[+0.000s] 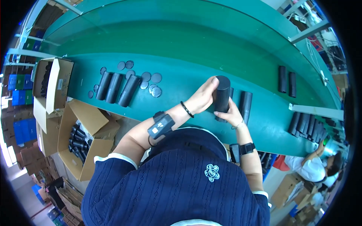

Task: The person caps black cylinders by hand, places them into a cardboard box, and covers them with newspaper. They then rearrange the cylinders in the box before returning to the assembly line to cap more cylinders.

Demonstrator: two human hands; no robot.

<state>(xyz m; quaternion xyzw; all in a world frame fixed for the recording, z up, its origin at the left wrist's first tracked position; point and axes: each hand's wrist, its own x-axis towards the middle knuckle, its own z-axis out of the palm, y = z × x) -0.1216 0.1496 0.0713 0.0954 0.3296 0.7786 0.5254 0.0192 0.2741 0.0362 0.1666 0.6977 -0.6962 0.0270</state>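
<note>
A black cylinder (222, 94) stands raised between my two hands, its flat round end turned up. My left hand (203, 97) is wrapped round its upper left side, the thumb at the rim. Lower down, my right hand (233, 115) grips it from the right. Just right of that hand lies another black cylinder (246, 103); part of a further one (231, 92) shows behind the held piece. Off to the left, three black cylinders (114, 88) lie side by side, with several dark round discs (146, 77) scattered around them on the green bench (181, 81).
Several black cylinders (307, 126) are grouped at the bench's right end, and two more (283, 80) lie farther back. Open cartons (87, 116) with black parts stand at the left. A metal post (315, 111) juts in at right. Beyond the bench sits another person (313, 169).
</note>
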